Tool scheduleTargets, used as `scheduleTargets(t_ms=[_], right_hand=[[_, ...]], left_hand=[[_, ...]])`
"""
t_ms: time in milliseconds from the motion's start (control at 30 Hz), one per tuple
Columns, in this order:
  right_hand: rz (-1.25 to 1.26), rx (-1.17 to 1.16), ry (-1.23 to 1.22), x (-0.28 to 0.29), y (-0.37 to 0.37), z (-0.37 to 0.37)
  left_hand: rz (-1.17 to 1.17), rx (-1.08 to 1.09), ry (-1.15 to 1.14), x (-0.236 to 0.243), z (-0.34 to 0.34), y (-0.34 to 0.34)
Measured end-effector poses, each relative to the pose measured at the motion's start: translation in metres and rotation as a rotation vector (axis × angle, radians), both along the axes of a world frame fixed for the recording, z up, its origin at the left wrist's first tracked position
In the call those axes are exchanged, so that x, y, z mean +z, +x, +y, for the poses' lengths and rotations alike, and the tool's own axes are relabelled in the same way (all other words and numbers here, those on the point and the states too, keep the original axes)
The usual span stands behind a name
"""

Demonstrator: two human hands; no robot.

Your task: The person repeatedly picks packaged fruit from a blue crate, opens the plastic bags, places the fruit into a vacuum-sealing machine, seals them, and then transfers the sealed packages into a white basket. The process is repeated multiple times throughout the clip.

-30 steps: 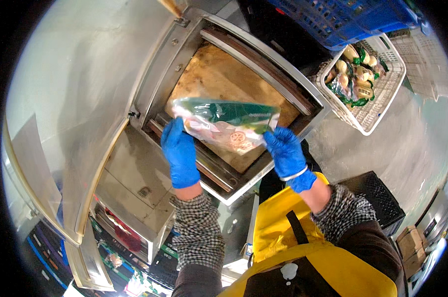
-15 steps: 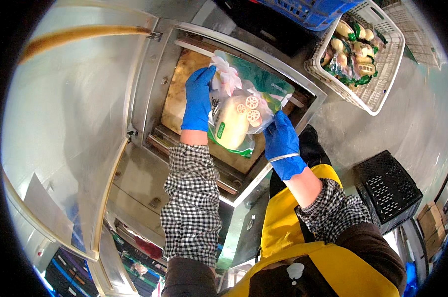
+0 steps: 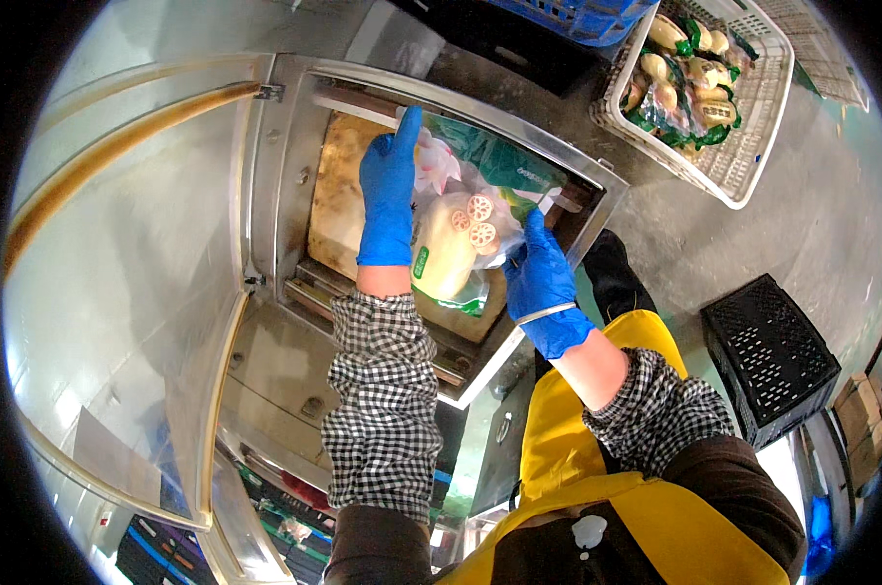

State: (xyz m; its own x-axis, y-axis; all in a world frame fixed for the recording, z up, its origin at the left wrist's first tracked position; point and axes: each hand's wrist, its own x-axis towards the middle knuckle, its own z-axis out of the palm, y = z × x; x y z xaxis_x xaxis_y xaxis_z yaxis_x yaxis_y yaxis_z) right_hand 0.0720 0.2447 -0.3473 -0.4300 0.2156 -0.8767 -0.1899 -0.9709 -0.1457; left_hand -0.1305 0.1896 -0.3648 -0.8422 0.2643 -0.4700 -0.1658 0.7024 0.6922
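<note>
A see-through plastic bag with green panels [image 3: 524, 161] lies in the metal-framed chamber [image 3: 290, 185]. Inside it is a pale, thick lotus root [image 3: 446, 258]; round lotus-slice pictures show on the plastic. At the bag's upper left edge is my left hand [image 3: 387, 190], blue-gloved, with one digit stretched out and apart from the bent ones, whose tips are hidden. The gloved fingers of my right hand [image 3: 543, 278] are pinched on the bag's right edge, a thin band round that wrist.
A transparent hinged lid [image 3: 139, 253] stands raised to the left. At the upper right, a white crate [image 3: 753, 175] holds several bagged lotus roots beside a blue crate [image 3: 582, 19]. An upturned black crate [image 3: 772, 361] sits on the floor at right.
The view has shifted slightly. My left hand has straightened one digit away from the bag's edge. My right hand stays at the bag's right side, and the bag lies much as before.
</note>
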Motion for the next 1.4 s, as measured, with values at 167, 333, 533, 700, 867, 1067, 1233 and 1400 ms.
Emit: scheduleTargets(t_ms=[167,333,533,700,867,1067,1233,1400], right_hand=[[-0.06,-0.029,-0.063,0.004,-0.003,0.006],[-0.014,-0.042,-0.11,0.022,-0.008,0.016],[0.004,-0.016,-0.017,0.007,-0.002,0.008],[-0.061,-0.012,-0.04,0.011,-0.005,0.008],[0.016,-0.029,-0.049,0.008,0.001,0.0],[-0.013,0.002,-0.061,0.008,-0.004,0.006],[0.016,-0.052,-0.092,0.021,-0.005,0.006],[-0.037,1.177,0.988,0.03,0.033,0.013]], left_hand=[[0.138,0.05,-0.121,0.011,0.024,0.005],[0.043,0.195,-0.046,-0.009,0.014,-0.003],[0.023,0.286,0.123,-0.017,0.01,-0.01],[-0.007,0.281,0.063,-0.016,0.013,-0.012],[0.106,0.265,0.248,-0.02,0.014,-0.009],[-0.14,0.331,0.436,0.029,0.022,0.007],[0.06,0.338,0.425,0.002,0.007,0.003],[0.148,0.291,0.283,-0.006,0.0,-0.001]])
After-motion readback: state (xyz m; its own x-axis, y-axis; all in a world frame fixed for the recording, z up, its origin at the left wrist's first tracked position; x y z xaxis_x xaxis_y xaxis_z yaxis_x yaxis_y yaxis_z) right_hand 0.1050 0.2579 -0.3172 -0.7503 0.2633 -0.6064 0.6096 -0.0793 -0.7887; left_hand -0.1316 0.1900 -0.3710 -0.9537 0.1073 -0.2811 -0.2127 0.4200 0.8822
